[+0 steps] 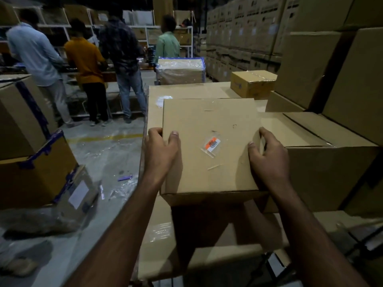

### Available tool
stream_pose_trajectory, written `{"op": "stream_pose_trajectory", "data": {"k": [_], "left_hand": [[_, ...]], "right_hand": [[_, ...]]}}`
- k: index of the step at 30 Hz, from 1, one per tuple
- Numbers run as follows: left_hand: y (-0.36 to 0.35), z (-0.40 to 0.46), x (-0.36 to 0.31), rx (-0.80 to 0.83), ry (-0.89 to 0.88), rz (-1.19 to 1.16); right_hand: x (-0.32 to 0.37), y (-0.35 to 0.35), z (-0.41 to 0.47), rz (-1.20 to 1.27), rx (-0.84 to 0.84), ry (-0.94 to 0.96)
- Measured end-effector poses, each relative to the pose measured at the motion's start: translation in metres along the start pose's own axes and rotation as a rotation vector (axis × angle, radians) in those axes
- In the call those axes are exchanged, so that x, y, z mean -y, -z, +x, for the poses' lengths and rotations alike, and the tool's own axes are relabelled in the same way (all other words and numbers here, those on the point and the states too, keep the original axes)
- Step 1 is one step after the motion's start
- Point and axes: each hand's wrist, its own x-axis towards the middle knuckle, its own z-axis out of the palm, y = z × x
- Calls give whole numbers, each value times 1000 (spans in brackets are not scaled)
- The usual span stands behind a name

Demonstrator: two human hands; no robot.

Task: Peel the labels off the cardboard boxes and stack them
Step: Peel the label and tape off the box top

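Both hands clamp a box [209, 146] from opposite sides: the left hand [160, 151] wraps its left edge with the thumb lying on the top face, while the right hand [269, 156] curls round the right edge, thumb likewise on top. Gripped this way, at mid-length on each side, the box looks balanced for carrying or setting down rather than for peeling. It sits tilted toward the camera, its near edge raised clear of the carton [165, 245] below and casting a dark shadow there; whether its far edge touches the carton behind cannot be told.

A small orange-and-white label [212, 144] remains stuck near the middle of the top face, under a patch of clear tape, with scraps of tape just beside it. With the label on, the peeling step for this box appears not yet done.

An open carton [310, 137] stands just beside the box's right edge, flaps up. Across the floor [99, 150], strewn with plastic film, four people [83, 59] work with their backs turned, near shelving and walls of stacked cartons [244, 34].
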Motion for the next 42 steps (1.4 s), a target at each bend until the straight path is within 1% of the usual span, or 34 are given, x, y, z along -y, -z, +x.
{"op": "stream_pose_trajectory", "data": {"k": [3,10,13,16,19,22,23,25,28,32,34,37,40,42], "left_hand": [[-7,2,-3,30,-20,141],[-13,7,-12,78,-160,420],[-14,4,-13,78,-234,498],[-15,1,-12,78,-257,551],[-15,-3,-10,72,-263,591],[-15,-8,-10,64,-259,620],[-14,-11,-10,62,-255,628],[-13,-16,-9,63,-248,641],[-11,-20,-8,68,-256,662],[-6,-18,-11,87,-279,685],[-6,-10,-20,61,-327,683],[-13,20,-44,18,-451,630],[-31,56,-69,50,-548,656],[-46,70,-72,95,-545,691]], "right_hand": [[4,-2,3,-83,17,3],[6,-9,8,-209,37,27],[5,-10,8,-233,36,38],[3,-11,6,-256,29,47],[2,-13,3,-270,-29,67],[13,-17,-3,-274,-143,228],[22,-19,-3,-241,-139,278],[40,-27,2,-176,-63,341],[54,-44,14,-73,6,322],[46,-55,19,-53,-19,286],[45,-54,19,-60,-25,301],[45,-54,15,-97,-33,331],[45,-52,8,-97,-38,329],[43,-48,6,-106,-32,336]]}}
